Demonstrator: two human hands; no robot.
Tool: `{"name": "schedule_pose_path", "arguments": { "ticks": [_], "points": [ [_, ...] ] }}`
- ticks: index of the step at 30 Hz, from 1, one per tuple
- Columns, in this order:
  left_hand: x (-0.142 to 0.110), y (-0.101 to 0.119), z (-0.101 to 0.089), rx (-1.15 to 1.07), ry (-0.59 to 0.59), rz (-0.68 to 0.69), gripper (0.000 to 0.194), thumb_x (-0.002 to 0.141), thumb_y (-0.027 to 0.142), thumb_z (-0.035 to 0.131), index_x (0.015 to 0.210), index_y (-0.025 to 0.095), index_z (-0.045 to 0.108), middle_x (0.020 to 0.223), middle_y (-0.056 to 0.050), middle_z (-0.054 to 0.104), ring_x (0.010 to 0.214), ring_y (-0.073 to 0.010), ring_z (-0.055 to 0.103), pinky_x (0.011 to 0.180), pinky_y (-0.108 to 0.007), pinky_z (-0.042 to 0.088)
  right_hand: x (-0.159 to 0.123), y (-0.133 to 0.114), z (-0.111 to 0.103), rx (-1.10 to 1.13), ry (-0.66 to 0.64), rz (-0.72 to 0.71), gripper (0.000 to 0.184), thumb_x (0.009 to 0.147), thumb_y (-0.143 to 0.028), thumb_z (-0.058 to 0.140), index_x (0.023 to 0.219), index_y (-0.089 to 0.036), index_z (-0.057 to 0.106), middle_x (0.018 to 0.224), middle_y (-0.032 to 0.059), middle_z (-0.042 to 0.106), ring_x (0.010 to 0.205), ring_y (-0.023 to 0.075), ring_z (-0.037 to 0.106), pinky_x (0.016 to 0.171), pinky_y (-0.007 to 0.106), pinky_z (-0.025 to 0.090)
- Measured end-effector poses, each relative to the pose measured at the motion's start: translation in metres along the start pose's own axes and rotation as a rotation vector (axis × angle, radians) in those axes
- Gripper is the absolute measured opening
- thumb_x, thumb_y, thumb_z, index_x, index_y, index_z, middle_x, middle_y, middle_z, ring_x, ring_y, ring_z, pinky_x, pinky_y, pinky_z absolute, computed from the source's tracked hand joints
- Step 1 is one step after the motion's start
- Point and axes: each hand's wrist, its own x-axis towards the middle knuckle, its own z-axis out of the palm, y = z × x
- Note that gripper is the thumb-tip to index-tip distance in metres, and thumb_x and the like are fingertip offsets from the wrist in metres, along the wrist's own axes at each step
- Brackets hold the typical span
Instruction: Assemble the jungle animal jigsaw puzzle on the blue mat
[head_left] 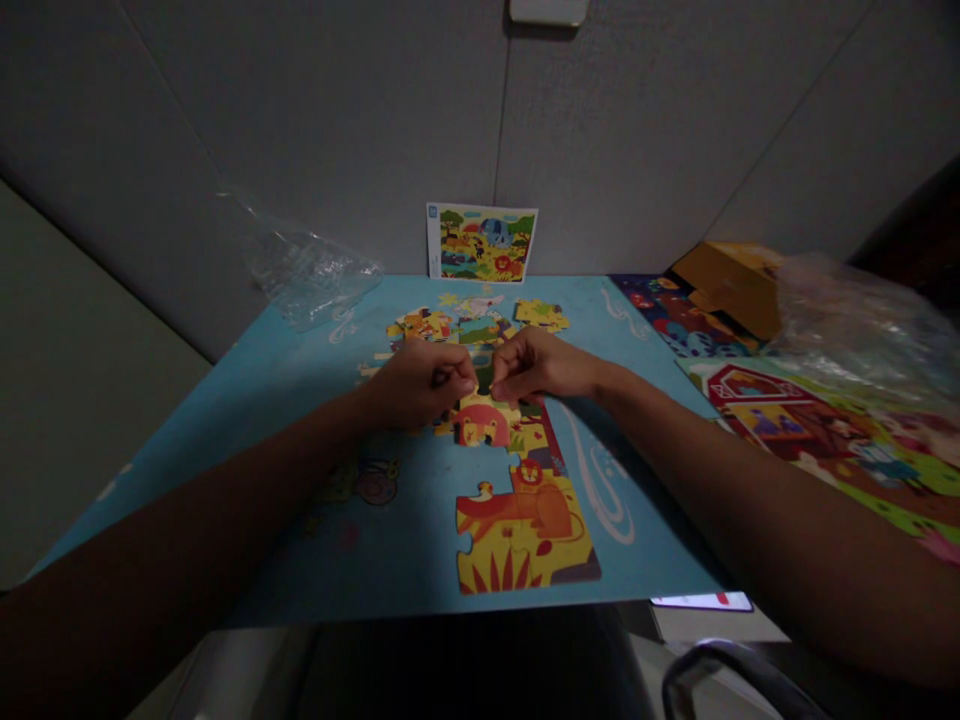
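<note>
My left hand (427,385) and right hand (544,362) are close together, thumb and index finger of each pinched on the far edge of the lion-face piece (481,422), which comes out from under my fingertips on my side. Its orange mane lies nearest my fingers and the muzzle points back toward me; its far end is covered, so I can't make out its long axis.

Nearer me than my fingertips, a patch of bare blue table (487,466) separates it from the joined lion section (529,520), whose lion's body stretches crosswise. That section's lower edge sits near the table's front edge. Right of my right fingers a strip of tabletop is open, up to the barn picture (810,430); the blue is wider left of my left hand.

Beyond my fingers lie the yellow pieces (541,315), with the picture card (484,243) upright behind. Other pieces under my hands are partly hidden, and the dim light blurs their outlines.
</note>
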Motion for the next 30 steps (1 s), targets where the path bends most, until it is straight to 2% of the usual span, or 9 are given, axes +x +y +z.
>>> {"name": "schedule_pose_path", "arguments": {
  "ticks": [2,5,11,19,30],
  "points": [
    [-0.0023,0.001,0.0003,-0.112,-0.125,0.065,0.016,0.084,0.026,0.058,0.072,0.016,0.061,0.048,0.005,0.055,0.043,-0.0078,0.047,0.047,-0.019,0.035,-0.002,-0.002,0.0004,-0.025,-0.108,0.018,0.024,0.066,-0.033,0.08,0.065,-0.015,0.065,0.05,-0.0021,0.064,0.037,0.0074,0.049,0.039,0.02,0.036],
    [-0.004,0.0013,0.0013,-0.195,-0.198,0.1,0.014,0.085,0.026,0.06,0.074,0.016,0.06,0.049,0.005,0.056,0.043,-0.0071,0.048,0.047,-0.019,0.036,-0.0025,-0.0038,0.0031,-0.033,-0.184,0.032,0.029,0.066,-0.037,0.084,0.064,-0.015,0.066,0.048,-0.0038,0.063,0.037,0.0063,0.048,0.041,0.019,0.039],
    [-0.0038,0.0002,0.0008,-0.153,-0.245,0.131,0.016,0.084,0.026,0.059,0.072,0.016,0.061,0.053,0.003,0.058,0.046,-0.0072,0.048,0.049,-0.019,0.036,-0.0023,-0.006,0.006,-0.1,-0.235,0.086,0.035,0.066,-0.045,0.085,0.068,-0.014,0.069,0.052,-0.0015,0.066,0.043,0.0089,0.054,0.044,0.021,0.041],
    [-0.003,-0.0012,-0.0007,-0.175,-0.301,0.132,0.016,0.086,0.025,0.057,0.074,0.016,0.06,0.053,0.005,0.054,0.046,-0.0071,0.045,0.048,-0.02,0.032,-0.0036,-0.0087,0.0068,-0.171,-0.237,0.082,0.033,0.071,-0.044,0.081,0.069,-0.015,0.068,0.056,-0.001,0.068,0.044,0.0083,0.054,0.046,0.022,0.039],
    [-0.0016,0.004,-0.0017,-0.158,-0.332,0.093,0.021,0.087,0.031,0.056,0.073,0.017,0.059,0.057,0.004,0.055,0.05,-0.0086,0.044,0.051,-0.021,0.034,-0.0053,-0.01,0.0084,-0.195,-0.237,0.07,0.033,0.075,-0.044,0.079,0.066,-0.016,0.066,0.05,-0.0033,0.063,0.042,0.0077,0.051,0.046,0.022,0.037]
  ]
}}
